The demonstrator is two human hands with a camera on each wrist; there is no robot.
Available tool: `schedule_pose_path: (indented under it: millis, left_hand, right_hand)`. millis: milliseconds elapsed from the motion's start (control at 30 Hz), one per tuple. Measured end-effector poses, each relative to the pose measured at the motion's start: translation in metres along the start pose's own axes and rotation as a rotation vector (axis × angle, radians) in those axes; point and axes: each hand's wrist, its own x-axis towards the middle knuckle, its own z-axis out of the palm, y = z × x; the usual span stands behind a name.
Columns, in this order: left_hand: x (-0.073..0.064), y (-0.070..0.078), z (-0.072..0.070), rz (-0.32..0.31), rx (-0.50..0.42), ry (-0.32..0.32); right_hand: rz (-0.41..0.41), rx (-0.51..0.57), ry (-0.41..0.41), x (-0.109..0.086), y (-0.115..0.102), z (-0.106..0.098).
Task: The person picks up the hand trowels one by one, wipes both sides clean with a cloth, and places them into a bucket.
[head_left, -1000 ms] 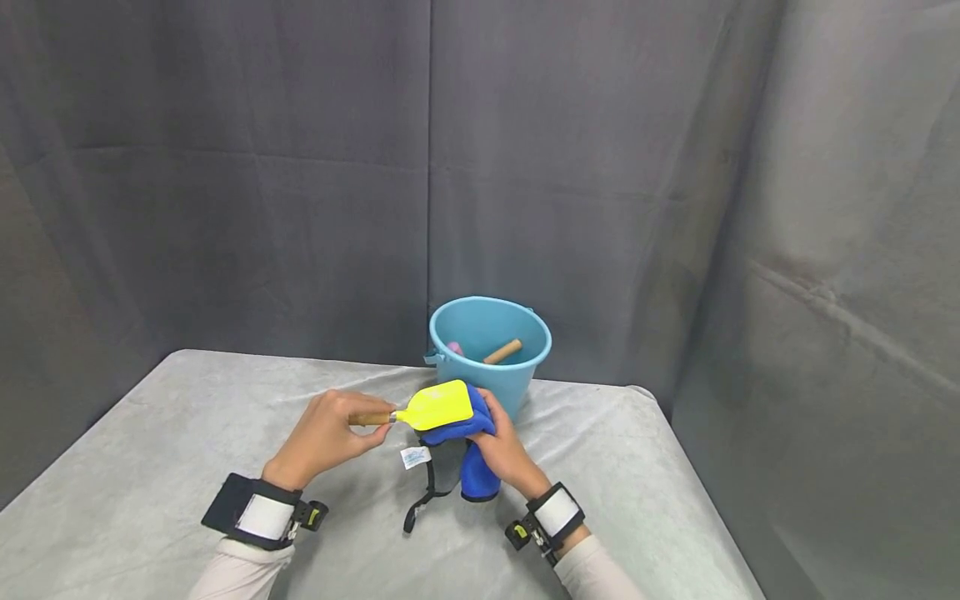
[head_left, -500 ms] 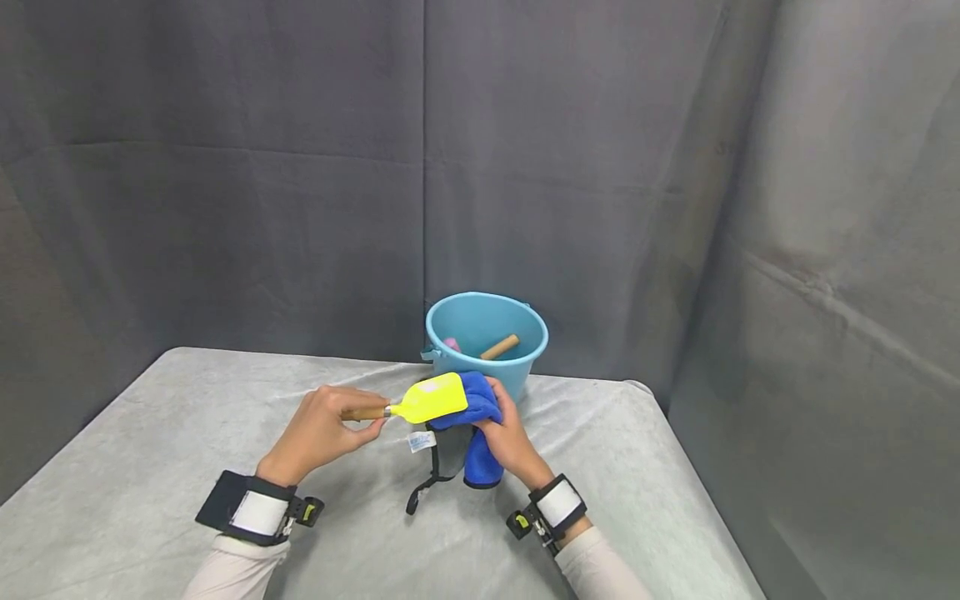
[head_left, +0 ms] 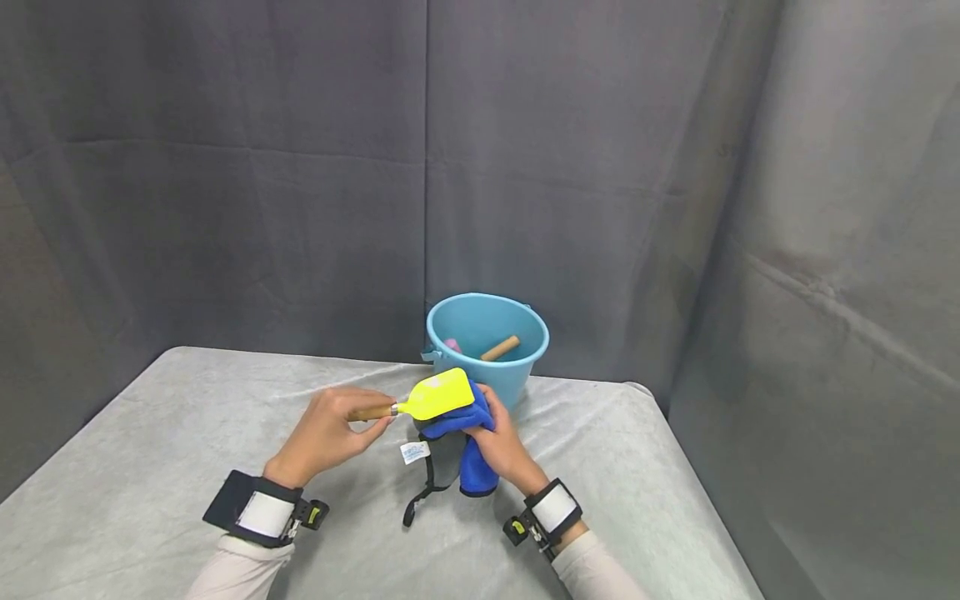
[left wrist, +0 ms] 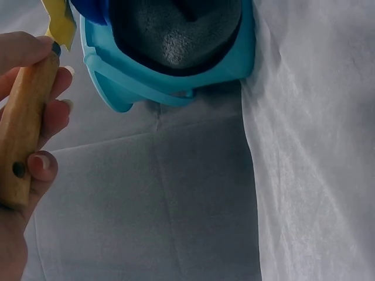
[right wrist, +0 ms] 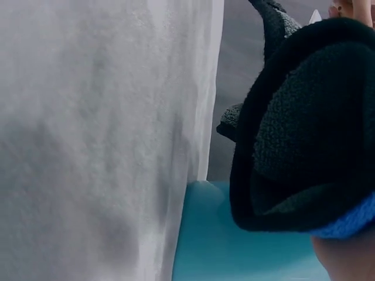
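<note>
My left hand (head_left: 326,433) pinches the wooden handle of a yellow hand trowel (head_left: 438,394), its blade pointing right. In the left wrist view, fingers and thumb wrap the trowel handle (left wrist: 29,117). My right hand (head_left: 504,446) grips a folded blue fabric item (head_left: 478,471) with black-bound edges, a white tag and a dangling black strap. The trowel blade overlaps the upper part of this fabric in the head view. From the right wrist, the blue item's dark, fuzzy lining (right wrist: 316,129) shows through a round opening; its exact kind I cannot tell.
Just behind the hands stands a light blue bucket (head_left: 487,373) at the table's back edge. Inside it are a wooden stick-like piece (head_left: 500,348) and something pink (head_left: 452,344). Grey cloth covers the table (head_left: 187,417); grey curtains (head_left: 225,208) hang behind and at the sides.
The trowel blade has tilted slightly upward in my left hand. The blue fabric shifted a little right, then back left with my right hand. Both hands keep their holds.
</note>
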Motion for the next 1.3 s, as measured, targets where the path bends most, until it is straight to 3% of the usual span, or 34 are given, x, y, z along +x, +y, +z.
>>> schedule_pose_path:
  millis: [333,700,1000,1300]
  left_hand:
    - [0.002,0.007,0.004,0.035,-0.014,0.017]
    - [0.004,0.013,0.015,0.076,-0.04,0.018]
    - [0.004,0.017,0.019,0.064,-0.031,-0.022]
    - [0.001,0.018,0.018,0.039,0.019,-0.01]
  right_hand:
    - [-0.032,-0.037,-0.047,-0.002,0.005,0.007]
    - [0.022,-0.126,-0.045,-0.01,0.007,0.014]
    - [0.021,-0.138,-0.037,-0.011,0.004,0.016]
    - [-0.006,-0.104,-0.033,-0.01,0.005,0.015]
